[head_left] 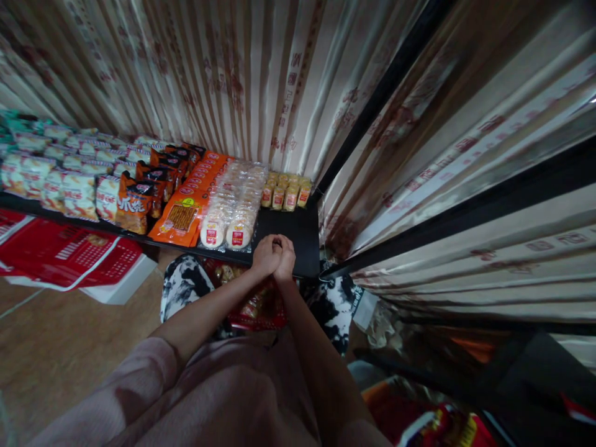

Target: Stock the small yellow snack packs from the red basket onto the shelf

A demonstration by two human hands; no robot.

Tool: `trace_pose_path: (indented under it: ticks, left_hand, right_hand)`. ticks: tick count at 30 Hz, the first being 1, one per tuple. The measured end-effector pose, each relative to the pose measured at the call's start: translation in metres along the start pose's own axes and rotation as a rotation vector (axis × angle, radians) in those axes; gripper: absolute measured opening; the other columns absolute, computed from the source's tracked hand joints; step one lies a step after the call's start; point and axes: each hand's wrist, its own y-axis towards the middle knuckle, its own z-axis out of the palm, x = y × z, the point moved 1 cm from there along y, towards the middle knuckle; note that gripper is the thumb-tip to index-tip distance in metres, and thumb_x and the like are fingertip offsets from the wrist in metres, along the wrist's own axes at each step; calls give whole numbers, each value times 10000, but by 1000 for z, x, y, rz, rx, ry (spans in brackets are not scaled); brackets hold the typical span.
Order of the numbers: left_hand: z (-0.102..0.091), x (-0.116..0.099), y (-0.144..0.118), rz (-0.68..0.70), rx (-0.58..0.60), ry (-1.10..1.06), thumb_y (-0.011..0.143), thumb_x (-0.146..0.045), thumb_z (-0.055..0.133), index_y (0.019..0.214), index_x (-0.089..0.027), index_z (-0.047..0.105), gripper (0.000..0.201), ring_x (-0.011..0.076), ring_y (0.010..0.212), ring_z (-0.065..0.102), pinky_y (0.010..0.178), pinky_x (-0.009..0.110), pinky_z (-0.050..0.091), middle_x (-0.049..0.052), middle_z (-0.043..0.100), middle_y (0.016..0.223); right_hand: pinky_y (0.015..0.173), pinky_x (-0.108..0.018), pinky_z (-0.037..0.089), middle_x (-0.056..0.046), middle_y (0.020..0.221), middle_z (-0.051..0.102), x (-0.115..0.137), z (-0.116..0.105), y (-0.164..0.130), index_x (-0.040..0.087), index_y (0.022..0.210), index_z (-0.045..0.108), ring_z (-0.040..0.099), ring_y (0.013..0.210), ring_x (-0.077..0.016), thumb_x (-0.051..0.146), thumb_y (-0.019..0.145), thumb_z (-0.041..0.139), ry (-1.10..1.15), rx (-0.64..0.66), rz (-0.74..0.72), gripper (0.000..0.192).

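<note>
Clasping together over the near edge of the black shelf (298, 233), left hand (264, 256) and right hand (285, 257), closed on each other, nothing visibly held; round cake packs (233, 211) just left, small jars (285, 194) beyond

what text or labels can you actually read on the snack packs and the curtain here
Dark orange bags: large white characters, too blurred to quote.
Orange flat packs: printing too small to read.
Round cracker packs: red labels, unreadable.
Small yellow packs: unreadable.
Curtain: red characters, too blurred to read.
Nothing can be quoted with certainty.
</note>
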Motion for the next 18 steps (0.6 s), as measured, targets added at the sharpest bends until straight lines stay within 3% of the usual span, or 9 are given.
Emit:
trace_pose_path:
  ticks: [9,18]
  left_hand:
    - [-1,20,-29,72,-75,-18,767,-115,443,1034,-172,545,291,176,965,541,909,313,424,69,586,1022]
    - [-9,50,-76,145,-118,-28,817,-222,435,976,-166,499,180,151,850,536,803,265,442,61,543,916]
  right_hand:
    - [962,-321,401,-86,1170,557,7,-1,-34,164,1149,573,515,1077,-164,131,813,359,10,-8,-7,400]
    - [955,-374,397,-85,1106,615,8,-11,-84,188,1114,591,522,1071,-183,213,856,385,-27,84,-232,331]
